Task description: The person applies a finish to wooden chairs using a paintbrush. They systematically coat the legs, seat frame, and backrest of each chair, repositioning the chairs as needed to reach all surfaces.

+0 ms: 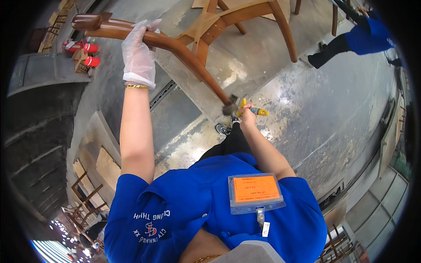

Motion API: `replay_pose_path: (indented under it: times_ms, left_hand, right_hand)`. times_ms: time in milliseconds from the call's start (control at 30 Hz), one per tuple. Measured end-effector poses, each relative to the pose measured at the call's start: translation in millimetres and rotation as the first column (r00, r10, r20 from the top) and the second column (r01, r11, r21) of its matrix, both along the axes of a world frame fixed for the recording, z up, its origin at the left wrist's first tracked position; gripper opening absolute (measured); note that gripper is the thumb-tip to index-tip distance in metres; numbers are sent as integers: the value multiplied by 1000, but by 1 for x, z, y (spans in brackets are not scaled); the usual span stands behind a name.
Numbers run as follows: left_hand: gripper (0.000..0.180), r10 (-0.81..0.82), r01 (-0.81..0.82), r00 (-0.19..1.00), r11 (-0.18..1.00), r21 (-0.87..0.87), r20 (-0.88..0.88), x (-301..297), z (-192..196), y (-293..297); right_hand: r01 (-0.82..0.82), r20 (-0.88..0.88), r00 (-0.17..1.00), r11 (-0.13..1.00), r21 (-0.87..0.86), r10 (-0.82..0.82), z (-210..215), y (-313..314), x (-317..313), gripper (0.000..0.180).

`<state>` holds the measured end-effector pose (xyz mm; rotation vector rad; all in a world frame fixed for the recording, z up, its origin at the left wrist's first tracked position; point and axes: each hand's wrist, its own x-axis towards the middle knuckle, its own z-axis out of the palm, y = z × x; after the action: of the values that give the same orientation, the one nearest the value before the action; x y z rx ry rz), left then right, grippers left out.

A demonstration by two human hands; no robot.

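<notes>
While your gloved left hand (139, 55) curls snugly around the frame of the chair (191, 62), your right hand (248, 115) closes on 1 brush (243, 103), its dark bristles at the frame's near end. The chair is ahead of you, over the floor (324, 114); 1 worker (368, 37) is at upper right.

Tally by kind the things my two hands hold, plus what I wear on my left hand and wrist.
Brown wooden chair frame: 1
Yellow-handled tool: 1
Translucent glove: 1
Gold-coloured bracelet: 1
Total: 4
</notes>
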<state>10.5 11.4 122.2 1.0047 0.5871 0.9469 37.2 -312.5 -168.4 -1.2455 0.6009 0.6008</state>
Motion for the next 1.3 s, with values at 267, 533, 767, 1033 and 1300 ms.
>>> replay_pose_path:
  times_ms: [267, 533, 767, 1033, 1300]
  left_hand:
    - [10, -47, 47, 999, 999, 21, 2, 11, 3, -7]
    - [16, -54, 54, 999, 997, 50, -1, 18, -4, -5]
    - [15, -54, 55, 998, 997, 49, -29, 21, -2, -13]
    - [19, -30, 33, 996, 998, 44, -86, 35, 2, -11]
    - [20, -25, 29, 998, 998, 61, -58, 41, 0, -10]
  right_hand:
    - [-120, 144, 987, 931, 346, 73, 19, 48, 27, 30]
    - [297, -36, 955, 951, 85, -295, -17, 16, 17, 28]
    - [-238, 835, 550, 956, 170, -11, 91, 115, 99, 25]
    - [7, 839, -319, 887, -462, 440, 154, 98, 280, 19]
    - [286, 904, -117, 885, -367, 412, 147, 114, 287, 18]
